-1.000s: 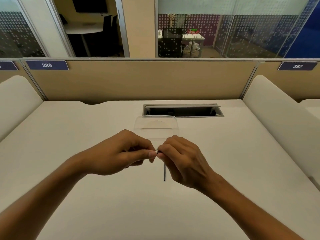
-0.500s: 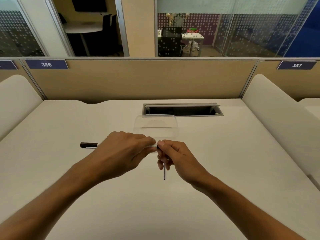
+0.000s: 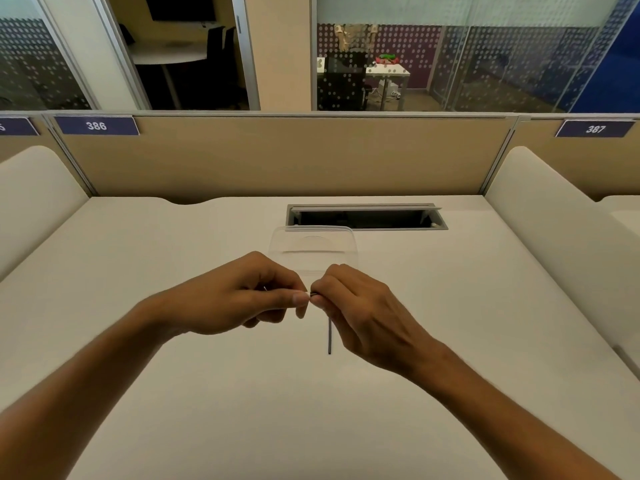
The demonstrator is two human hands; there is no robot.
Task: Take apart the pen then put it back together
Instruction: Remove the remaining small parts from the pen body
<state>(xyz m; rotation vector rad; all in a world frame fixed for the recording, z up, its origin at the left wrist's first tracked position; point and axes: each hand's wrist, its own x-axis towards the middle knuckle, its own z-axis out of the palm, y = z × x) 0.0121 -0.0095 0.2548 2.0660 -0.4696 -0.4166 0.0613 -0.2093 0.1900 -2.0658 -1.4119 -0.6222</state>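
My left hand and my right hand meet fingertip to fingertip over the middle of the desk. The left thumb and forefinger pinch a pale, see-through pen part, most of it hidden inside the hand. The right fingers pinch a small dark pen piece pressed against that part's end. A thin dark refill lies on the desk just below the right hand, its upper end hidden behind the fingers.
A clear plastic tray sits just beyond my hands. Behind it is an open cable slot in the desk. A beige partition closes the far edge, and padded dividers stand at both sides.
Half a second ago my left arm sat higher and a dark pen cap showed on the desk to its left; the arm has dropped back and hides it. The fingertips stay together.
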